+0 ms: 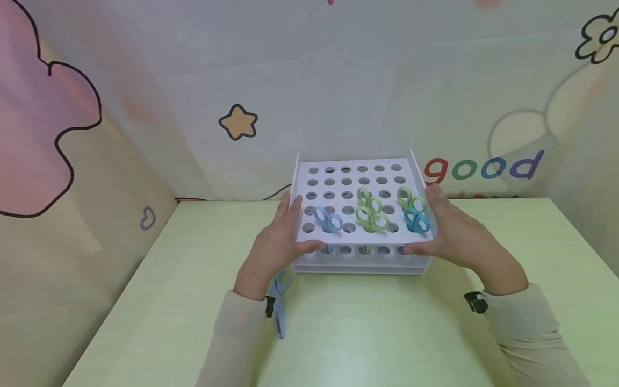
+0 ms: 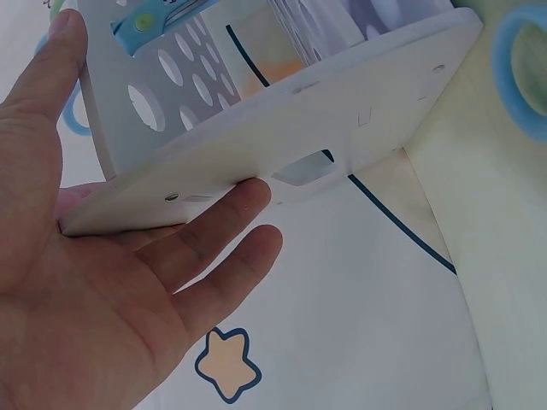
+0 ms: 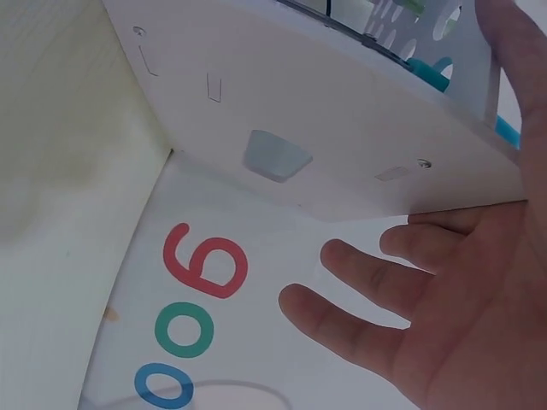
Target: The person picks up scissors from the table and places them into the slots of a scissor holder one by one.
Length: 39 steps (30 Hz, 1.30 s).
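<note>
A white two-tier rack [image 1: 318,238] with rows of round holes stands on the table. My left hand [image 1: 274,242] holds its left side, thumb along the front edge and fingertips over the top rim. On the opposite side my right hand [image 1: 456,234] grips the rack likewise, its thumb at the front corner. Light-blue scissors [image 1: 330,224] stand in the front left holes, handles up. Several green scissors [image 1: 371,221] rise from the middle and right, beside teal scissors [image 1: 417,226]. In both wrist views, some fingers spread off the white side panel [image 3: 239,111], which has a slot.
Blue-grey scissors [image 1: 278,290] lie on the table beside my left wrist, partly hidden by it. The pale table [image 1: 367,333] ends at a printed cloth backdrop [image 1: 338,91] close behind the rack. A dark cord [image 1: 278,192] runs along the back edge.
</note>
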Each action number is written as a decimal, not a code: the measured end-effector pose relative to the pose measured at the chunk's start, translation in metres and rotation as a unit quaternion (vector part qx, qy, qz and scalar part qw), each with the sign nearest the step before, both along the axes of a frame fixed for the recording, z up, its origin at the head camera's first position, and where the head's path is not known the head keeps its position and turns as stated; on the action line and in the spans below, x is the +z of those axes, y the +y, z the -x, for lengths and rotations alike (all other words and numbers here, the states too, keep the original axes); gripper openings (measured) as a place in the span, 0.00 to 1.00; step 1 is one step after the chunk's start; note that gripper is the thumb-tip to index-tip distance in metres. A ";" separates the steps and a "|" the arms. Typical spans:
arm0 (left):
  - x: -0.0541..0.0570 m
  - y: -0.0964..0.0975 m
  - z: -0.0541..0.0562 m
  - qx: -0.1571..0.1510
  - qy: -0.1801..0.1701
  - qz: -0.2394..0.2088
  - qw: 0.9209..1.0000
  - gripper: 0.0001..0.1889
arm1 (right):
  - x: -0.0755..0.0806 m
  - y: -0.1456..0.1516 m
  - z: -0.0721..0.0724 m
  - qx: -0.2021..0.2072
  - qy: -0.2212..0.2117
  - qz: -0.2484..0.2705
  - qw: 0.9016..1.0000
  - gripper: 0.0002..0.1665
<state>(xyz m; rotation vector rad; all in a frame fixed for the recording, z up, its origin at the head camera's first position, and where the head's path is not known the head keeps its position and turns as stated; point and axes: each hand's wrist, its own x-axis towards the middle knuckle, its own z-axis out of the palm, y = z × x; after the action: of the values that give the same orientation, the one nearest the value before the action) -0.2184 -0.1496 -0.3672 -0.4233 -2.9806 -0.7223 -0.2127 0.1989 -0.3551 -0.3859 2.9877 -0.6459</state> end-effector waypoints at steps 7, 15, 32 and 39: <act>0.000 0.000 -0.001 0.001 -0.005 -0.018 1.000 0.60 | 0.000 -0.001 0.000 -0.010 -0.004 -0.004 1.000 0.90; -0.003 0.000 -0.001 0.001 0.000 -0.015 1.000 0.62 | -0.001 0.000 -0.004 0.003 0.015 -0.043 0.999 0.86; -0.017 -0.047 -0.009 -0.027 -0.026 -0.095 0.995 0.55 | 0.002 -0.001 -0.005 0.000 0.019 -0.042 0.999 0.86; -0.036 -0.073 -0.019 -0.023 -0.096 -0.085 0.991 0.45 | 0.002 -0.001 -0.006 -0.006 0.013 -0.037 0.999 0.86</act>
<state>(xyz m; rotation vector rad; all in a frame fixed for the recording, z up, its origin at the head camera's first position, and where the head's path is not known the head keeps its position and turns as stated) -0.1998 -0.2228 -0.4027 -0.4370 -3.0578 -1.0718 -0.2064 0.1982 -0.3535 -0.3755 3.0295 -0.5345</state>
